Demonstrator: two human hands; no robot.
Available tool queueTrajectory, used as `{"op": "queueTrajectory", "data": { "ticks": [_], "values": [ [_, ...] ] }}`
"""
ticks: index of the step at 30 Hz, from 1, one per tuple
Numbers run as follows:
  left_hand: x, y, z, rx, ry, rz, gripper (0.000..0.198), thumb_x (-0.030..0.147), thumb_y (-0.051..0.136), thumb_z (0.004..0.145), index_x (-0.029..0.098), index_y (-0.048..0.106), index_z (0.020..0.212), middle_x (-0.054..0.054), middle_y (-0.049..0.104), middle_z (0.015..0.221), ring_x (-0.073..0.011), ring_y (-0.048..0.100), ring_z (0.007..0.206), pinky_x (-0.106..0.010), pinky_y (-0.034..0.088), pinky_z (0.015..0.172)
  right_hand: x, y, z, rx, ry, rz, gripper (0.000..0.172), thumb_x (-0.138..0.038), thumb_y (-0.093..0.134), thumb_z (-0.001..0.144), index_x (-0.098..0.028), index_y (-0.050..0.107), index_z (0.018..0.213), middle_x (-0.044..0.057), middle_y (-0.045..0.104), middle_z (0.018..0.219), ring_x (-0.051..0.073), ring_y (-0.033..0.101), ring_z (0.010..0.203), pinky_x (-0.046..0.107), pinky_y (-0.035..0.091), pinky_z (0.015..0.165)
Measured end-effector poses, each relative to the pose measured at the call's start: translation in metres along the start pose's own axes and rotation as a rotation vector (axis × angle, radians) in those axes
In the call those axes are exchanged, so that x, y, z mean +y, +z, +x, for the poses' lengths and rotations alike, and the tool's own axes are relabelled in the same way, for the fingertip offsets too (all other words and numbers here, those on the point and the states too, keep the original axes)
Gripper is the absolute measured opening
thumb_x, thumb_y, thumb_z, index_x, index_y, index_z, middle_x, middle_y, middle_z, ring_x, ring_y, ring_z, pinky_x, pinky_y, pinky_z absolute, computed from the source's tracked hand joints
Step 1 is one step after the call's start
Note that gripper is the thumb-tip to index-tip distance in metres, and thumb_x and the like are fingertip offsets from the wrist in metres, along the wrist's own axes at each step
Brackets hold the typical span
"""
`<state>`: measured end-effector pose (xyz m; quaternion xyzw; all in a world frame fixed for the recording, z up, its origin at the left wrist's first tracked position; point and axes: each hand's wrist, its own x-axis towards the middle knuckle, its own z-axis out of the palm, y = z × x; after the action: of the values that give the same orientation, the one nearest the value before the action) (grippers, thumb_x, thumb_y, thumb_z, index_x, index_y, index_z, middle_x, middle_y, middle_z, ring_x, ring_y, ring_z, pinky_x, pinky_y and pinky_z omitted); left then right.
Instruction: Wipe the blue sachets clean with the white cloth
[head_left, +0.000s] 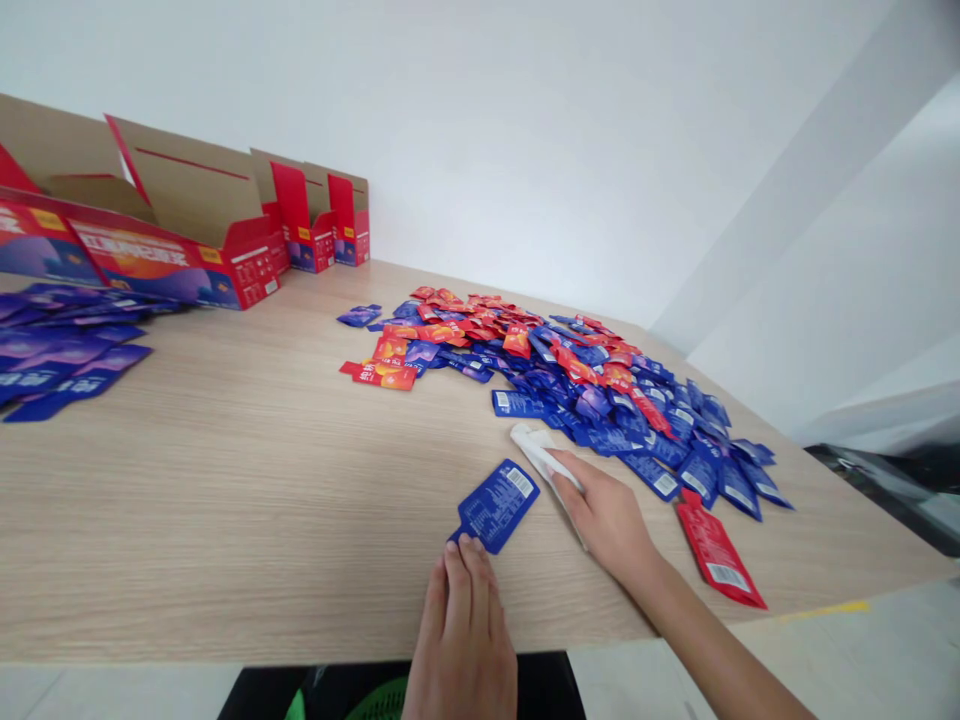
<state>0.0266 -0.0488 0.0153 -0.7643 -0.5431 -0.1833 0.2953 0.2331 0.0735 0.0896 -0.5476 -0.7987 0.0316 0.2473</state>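
Observation:
A blue pouch [498, 506] with a white barcode label lies flat near the table's front edge, its narrow neck toward me. The outstretched fingers of my left hand [466, 620] rest on that neck, lying flat and close together. Just right of the pouch, my right hand [606, 512] grips a folded white cloth [537, 447] against the tabletop; whether it is fabric or paper I cannot tell. A single red pouch [718, 552] lies apart, to the right of my right hand. Behind both hands spreads a heap of blue and red pouches [592, 400].
Open red cardboard boxes [169, 262] stand along the wall at the back left. In front of them lies a pile of blue-purple pouches [67, 355]. The wooden table [262, 520] ends just before me, above something black and green [379, 700]. A black object [885, 490] is beyond the right edge.

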Motion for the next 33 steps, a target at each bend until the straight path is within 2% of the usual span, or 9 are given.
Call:
{"op": "queueTrajectory", "data": {
  "ticks": [3,7,9,15,18,21,25,29,33],
  "values": [
    [-0.001,0.0,0.001,0.012,0.013,0.011,0.054,0.04,0.047,0.095,0.004,0.071,0.127,-0.018,0.071,0.133,-0.0327,0.06,0.126,-0.043,0.046,0.109,-0.027,-0.002,-0.012,0.052,-0.08,0.139,0.037,-0.03,0.047,0.108,-0.026,0.067,0.139,0.006,0.076,0.134,0.024,0.073,0.12,0.036,0.059,0.1],
    [-0.003,-0.003,0.002,-0.011,0.023,-0.004,0.05,0.041,0.047,0.094,0.008,0.075,0.121,-0.016,0.074,0.125,-0.0323,0.063,0.12,-0.044,0.048,0.108,-0.063,0.004,-0.024,-0.148,-0.415,0.155,0.041,-0.023,0.048,0.107,-0.025,0.061,0.147,0.007,0.079,0.11,0.022,0.075,0.098,0.033,0.062,0.085],
    [-0.004,-0.006,0.002,-0.025,0.02,-0.007,0.049,0.039,0.048,0.094,0.009,0.076,0.12,-0.015,0.075,0.123,-0.0315,0.063,0.119,-0.043,0.049,0.107,-0.066,0.009,-0.023,-0.216,-0.475,0.101,0.041,-0.022,0.049,0.107,-0.025,0.062,0.145,0.007,0.079,0.102,0.022,0.074,0.092,0.034,0.062,0.081],
    [-0.001,-0.008,0.001,-0.094,-0.014,-0.003,0.052,0.035,0.05,0.094,0.007,0.069,0.133,-0.017,0.068,0.14,-0.0308,0.059,0.131,-0.042,0.047,0.113,-0.018,0.013,-0.001,-0.1,-0.169,0.055,0.039,-0.022,0.051,0.104,-0.025,0.069,0.137,0.008,0.077,0.131,0.024,0.074,0.118,0.039,0.059,0.103],
    [0.002,-0.003,-0.001,-0.045,-0.022,-0.032,0.052,0.036,0.053,0.094,0.005,0.069,0.132,-0.019,0.068,0.139,-0.0314,0.059,0.13,-0.042,0.047,0.112,0.002,0.006,0.006,-0.072,-0.056,0.013,0.038,-0.024,0.049,0.104,-0.022,0.072,0.133,0.009,0.076,0.132,0.029,0.074,0.119,0.045,0.06,0.101],
    [0.004,-0.002,-0.001,-0.023,-0.046,-0.049,0.053,0.036,0.054,0.093,0.004,0.068,0.132,-0.02,0.068,0.138,-0.0311,0.059,0.13,-0.042,0.047,0.111,-0.003,0.001,0.002,-0.032,-0.01,0.021,0.038,-0.027,0.047,0.105,-0.024,0.071,0.134,0.008,0.078,0.129,0.03,0.077,0.113,0.044,0.062,0.096],
    [0.004,-0.006,0.002,-0.055,-0.058,-0.027,0.051,0.037,0.053,0.092,0.006,0.07,0.13,-0.017,0.069,0.137,-0.0313,0.059,0.129,-0.042,0.048,0.111,-0.036,0.001,-0.016,-0.004,-0.157,0.175,0.037,-0.026,0.048,0.107,-0.026,0.067,0.14,0.005,0.076,0.132,0.023,0.074,0.118,0.036,0.059,0.101],
    [-0.001,-0.006,0.002,-0.044,-0.005,-0.017,0.049,0.039,0.051,0.092,0.009,0.073,0.126,-0.016,0.074,0.127,-0.0313,0.063,0.122,-0.043,0.05,0.107,-0.059,0.005,-0.026,-0.193,-0.422,0.151,0.042,-0.021,0.051,0.106,-0.026,0.062,0.146,0.008,0.08,0.115,0.022,0.075,0.101,0.034,0.062,0.087],
    [-0.003,-0.005,0.001,-0.049,0.02,0.002,0.053,0.038,0.05,0.093,0.005,0.071,0.128,-0.019,0.07,0.133,-0.0319,0.061,0.126,-0.042,0.05,0.108,-0.042,0.009,-0.015,-0.178,-0.317,0.098,0.041,-0.019,0.05,0.105,-0.026,0.066,0.142,0.008,0.079,0.123,0.023,0.076,0.109,0.037,0.061,0.095]
  ]
}}
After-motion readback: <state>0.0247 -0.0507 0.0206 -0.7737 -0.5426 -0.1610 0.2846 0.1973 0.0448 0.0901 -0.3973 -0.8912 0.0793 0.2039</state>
